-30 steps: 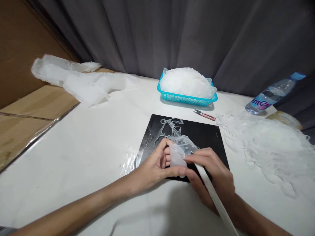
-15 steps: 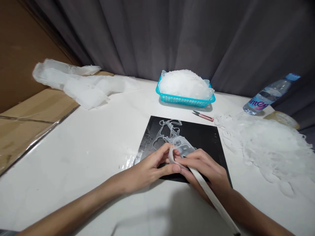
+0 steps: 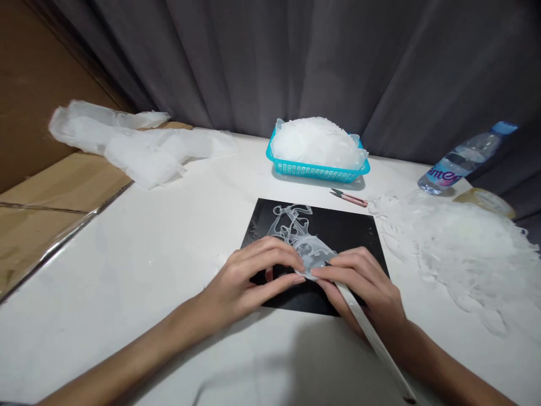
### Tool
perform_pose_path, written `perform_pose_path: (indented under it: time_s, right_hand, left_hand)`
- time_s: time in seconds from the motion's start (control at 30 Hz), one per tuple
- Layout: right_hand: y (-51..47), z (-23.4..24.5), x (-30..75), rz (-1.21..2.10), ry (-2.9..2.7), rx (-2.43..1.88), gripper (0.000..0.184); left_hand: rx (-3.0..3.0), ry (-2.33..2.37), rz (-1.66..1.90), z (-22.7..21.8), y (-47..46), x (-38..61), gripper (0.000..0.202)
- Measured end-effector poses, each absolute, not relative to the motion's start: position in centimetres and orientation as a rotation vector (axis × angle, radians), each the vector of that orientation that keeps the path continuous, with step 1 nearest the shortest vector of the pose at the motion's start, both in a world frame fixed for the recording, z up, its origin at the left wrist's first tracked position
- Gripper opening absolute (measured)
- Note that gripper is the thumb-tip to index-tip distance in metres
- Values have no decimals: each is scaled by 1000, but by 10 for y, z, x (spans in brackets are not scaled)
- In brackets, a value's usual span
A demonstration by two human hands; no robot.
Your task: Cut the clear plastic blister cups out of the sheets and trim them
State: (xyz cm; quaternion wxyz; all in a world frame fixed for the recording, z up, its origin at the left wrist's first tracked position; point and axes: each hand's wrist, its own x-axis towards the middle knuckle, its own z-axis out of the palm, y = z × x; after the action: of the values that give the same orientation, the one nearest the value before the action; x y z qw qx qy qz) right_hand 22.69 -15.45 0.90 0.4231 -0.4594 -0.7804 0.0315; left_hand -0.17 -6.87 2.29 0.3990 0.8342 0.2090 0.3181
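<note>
A cut-out piece of translucent, milky sheet (image 3: 313,251) with curling thin outlines lies over a black square board (image 3: 350,231). My left hand (image 3: 257,276) pinches the sheet's near edge between thumb and fingers. Close on the right, my right hand (image 3: 363,285) is closed, with its fingertips at the same edge. It also holds a long, thin white tool (image 3: 376,338) that slants down toward the bottom of the view. A small dark tip shows near the fingers; the tool's exact kind is unclear.
Behind the board stands a turquoise basket (image 3: 319,172) heaped with white pieces. Pink thread snips (image 3: 350,197) lie before it. Translucent scraps (image 3: 469,254), a water bottle (image 3: 460,160) and a tape roll (image 3: 486,200) are at right. Thin white sheets (image 3: 147,158) lie at left near cardboard (image 3: 54,186).
My left hand has turned over more, its fingers now reaching across the sheet's edge. The pale strip that curled up between my hands now lies lower. My right hand has shifted slightly.
</note>
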Motion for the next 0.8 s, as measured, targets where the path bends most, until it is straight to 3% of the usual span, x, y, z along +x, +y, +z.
perform_pose_path:
  time_s: [0.53, 0.67, 0.8]
  right_hand:
    - [-158, 3, 230, 57, -1969, -1177, 22]
    - [-161, 4, 229, 164, -2060, -1028, 26]
    - [-155, 8, 232, 86, -2024, -1000, 19]
  left_hand:
    - [2028, 535, 702, 18, -70, 0, 11]
    - [1981, 480, 618, 18, -70, 1, 26]
    - [1949, 504, 614, 15, -70, 2, 25]
